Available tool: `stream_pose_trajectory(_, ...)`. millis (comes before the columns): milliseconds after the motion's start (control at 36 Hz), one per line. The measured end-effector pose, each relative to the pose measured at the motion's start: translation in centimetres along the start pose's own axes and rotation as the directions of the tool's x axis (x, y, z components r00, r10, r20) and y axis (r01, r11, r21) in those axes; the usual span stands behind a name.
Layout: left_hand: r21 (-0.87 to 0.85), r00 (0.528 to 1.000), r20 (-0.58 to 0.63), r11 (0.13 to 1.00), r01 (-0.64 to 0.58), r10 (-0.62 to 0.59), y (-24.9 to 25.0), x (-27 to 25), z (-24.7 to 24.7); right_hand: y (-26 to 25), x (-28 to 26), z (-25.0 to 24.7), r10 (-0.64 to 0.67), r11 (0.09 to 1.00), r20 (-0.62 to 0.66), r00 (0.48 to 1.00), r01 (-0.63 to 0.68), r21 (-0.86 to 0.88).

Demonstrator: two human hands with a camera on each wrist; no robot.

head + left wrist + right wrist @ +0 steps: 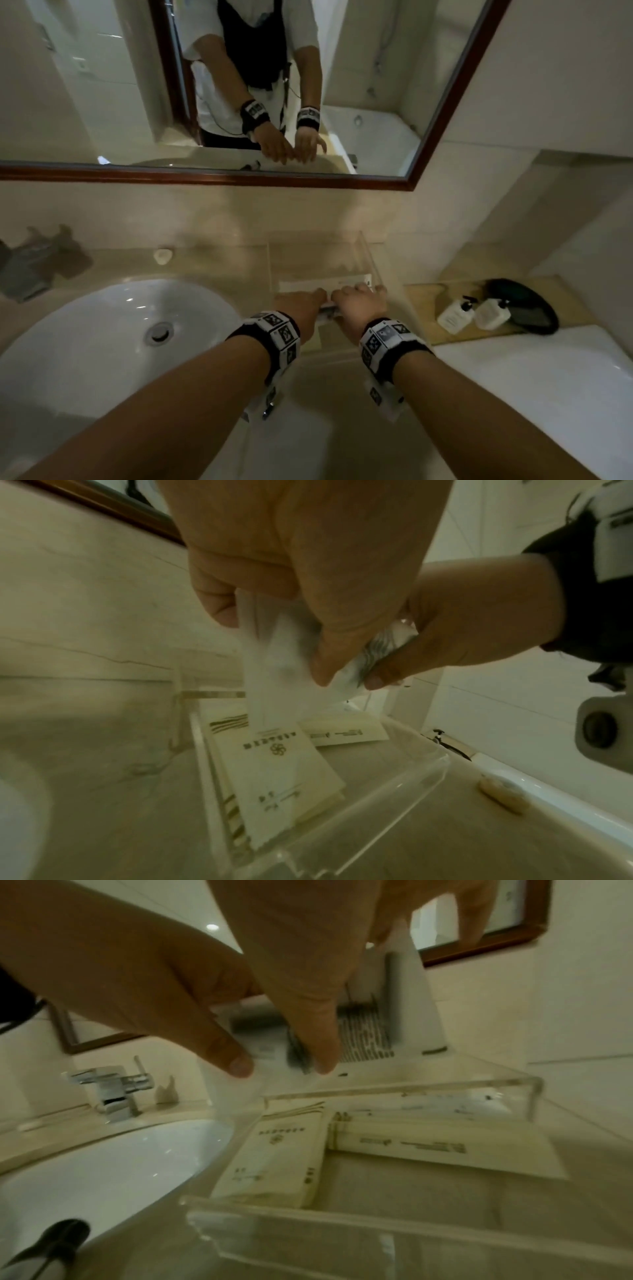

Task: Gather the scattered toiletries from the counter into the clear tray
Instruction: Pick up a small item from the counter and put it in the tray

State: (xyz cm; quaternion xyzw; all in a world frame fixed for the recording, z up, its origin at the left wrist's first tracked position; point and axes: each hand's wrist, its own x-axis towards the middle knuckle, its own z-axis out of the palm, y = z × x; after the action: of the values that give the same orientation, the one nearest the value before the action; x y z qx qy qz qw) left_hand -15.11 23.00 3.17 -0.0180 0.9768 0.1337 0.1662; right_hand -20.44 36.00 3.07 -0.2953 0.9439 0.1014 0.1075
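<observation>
Both hands pinched one white packet (274,653) above the clear tray (404,785): left hand (303,310), right hand (359,305). Cream sachets (274,1161) lay inside. Sink (102,335) left, pump bottles (455,313) right.

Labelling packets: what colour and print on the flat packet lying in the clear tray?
Cream packet with dark printed text and a flower logo; clearest in the left wrist view.

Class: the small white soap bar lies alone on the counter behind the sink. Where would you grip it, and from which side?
Pinch the soap bar across its short sides, coming from above: it lies flat on the counter, apart from the sink, so only its top and edges are open to fingers.
</observation>
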Motion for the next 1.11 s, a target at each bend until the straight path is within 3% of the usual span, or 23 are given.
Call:
stream_pose_trajectory(83,-0.062,1.000,0.020,0.998,-0.001,0.003,1.3,1.4,0.5,2.4,0.3,0.7,-0.010,1.000,0.125,0.992,0.012,-0.018)
stream_pose_trajectory(194,-0.116,0.999,0.038,0.993,-0.004,0.009,1.8,3.2,1.3,5.4,0.5,1.7,0.014,1.000,0.170,0.985,-0.013,-0.007)
stream_pose_trajectory(528,-0.020,0.993,0.058,0.994,0.108,-0.106,2.4,7.0,3.9,7.9,2.1,5.1,0.049,0.987,0.131,0.990,-0.068,0.144)
stream_pose_trajectory(778,0.111,0.990,0.029,0.985,0.135,-0.139,2.8,8.1,4.0,8.8,2.5,6.5,0.110,0.991,0.026,0.994,-0.111,0.068)
stream_pose_trajectory(1000,0.116,0.978,0.065,0.975,0.190,-0.198,2.8,8.8,4.0,9.1,2.5,5.9,0.087,0.996,-0.033,0.996,-0.087,0.016)
stream_pose_trajectory(1111,0.135,0.980,0.095,0.978,0.161,-0.175,2.8,8.7,4.1,8.3,3.3,6.1,0.066,0.982,0.090,0.994,-0.080,0.170)
